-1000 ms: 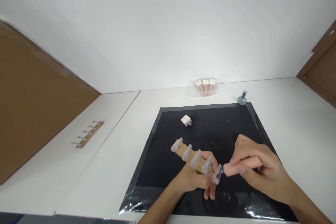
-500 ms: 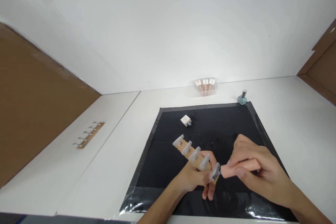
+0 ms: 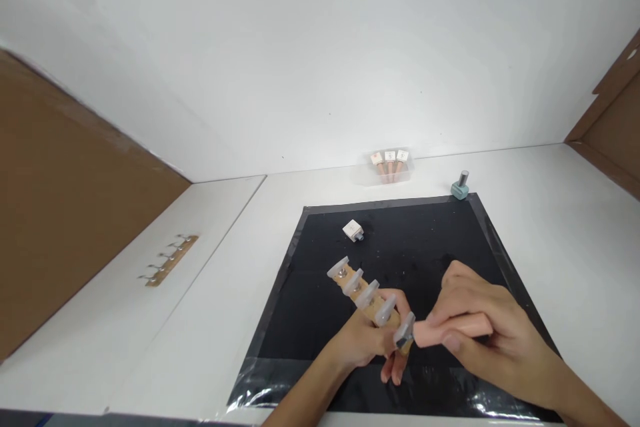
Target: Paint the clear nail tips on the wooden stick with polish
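Left hand (image 3: 371, 341) curled around nail-tip strip (image 3: 361, 290) | right hand (image 3: 483, 337) pinching peach peg (image 3: 447, 331)

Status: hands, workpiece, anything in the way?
Left hand grips tan wooden strip of clear nail tips. Right hand grips peach cylindrical stick, tip at the strip's near end. Small white block lies apart on black mat.

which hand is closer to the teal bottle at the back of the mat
Right. The right hand, holding a peach practice finger, is almost straight in front of the teal bottle; the left hand, holding the nail-tip strip, lies farther off to the left.
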### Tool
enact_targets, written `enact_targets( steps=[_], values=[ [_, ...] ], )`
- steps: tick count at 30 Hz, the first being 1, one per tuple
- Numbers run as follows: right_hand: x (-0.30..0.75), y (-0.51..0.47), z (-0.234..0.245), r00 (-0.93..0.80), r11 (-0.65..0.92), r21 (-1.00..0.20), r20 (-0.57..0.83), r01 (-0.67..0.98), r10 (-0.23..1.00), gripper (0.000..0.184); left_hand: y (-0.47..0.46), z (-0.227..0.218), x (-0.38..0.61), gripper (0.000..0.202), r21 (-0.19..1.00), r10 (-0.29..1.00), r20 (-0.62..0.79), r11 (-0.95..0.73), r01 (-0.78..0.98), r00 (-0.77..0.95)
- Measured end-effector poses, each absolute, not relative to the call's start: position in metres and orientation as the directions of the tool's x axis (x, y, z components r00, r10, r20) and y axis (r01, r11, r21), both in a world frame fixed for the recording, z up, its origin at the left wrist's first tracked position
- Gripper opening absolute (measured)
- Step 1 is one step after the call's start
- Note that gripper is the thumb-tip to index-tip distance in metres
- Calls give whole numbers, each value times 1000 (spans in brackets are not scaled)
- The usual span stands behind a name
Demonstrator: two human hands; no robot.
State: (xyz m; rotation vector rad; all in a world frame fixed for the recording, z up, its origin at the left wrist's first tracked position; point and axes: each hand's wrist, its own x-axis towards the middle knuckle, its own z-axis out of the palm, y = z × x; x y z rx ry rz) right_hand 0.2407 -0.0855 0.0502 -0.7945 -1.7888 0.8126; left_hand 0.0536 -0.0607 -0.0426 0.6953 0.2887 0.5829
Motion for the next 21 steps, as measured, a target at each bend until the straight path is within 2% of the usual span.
enact_targets(
  steps=[3, 6, 10, 14, 18, 21],
  values=[
    [241, -86, 50, -260, 554, -814, 505, 173, 823, 9, -62, -44, 54, 22, 680, 597, -66, 613, -402, 799],
    [241, -87, 51, -300, 556, -816, 496, 161, 815, 6, -63, -44, 53, 22, 695, 597, -85, 609, -382, 798],
    [241, -87, 53, -270, 540, -808, 480, 234, 835, 11, -63, -46, 52, 24, 700, 588, -71, 605, -380, 806],
    [241, -86, 53, -328, 574, -795, 499, 195, 802, 7, -62, -46, 52, 26, 689, 568, -68, 622, -374, 820],
    [240, -86, 51, -285, 581, -787, 520, 205, 805, 8, -61, -44, 52, 29, 673, 573, -34, 618, -405, 819],
    [240, -87, 51, -334, 615, -766, 539, 188, 773, 5, -62, -43, 53, 30, 647, 579, -8, 624, -437, 815]
  ],
)
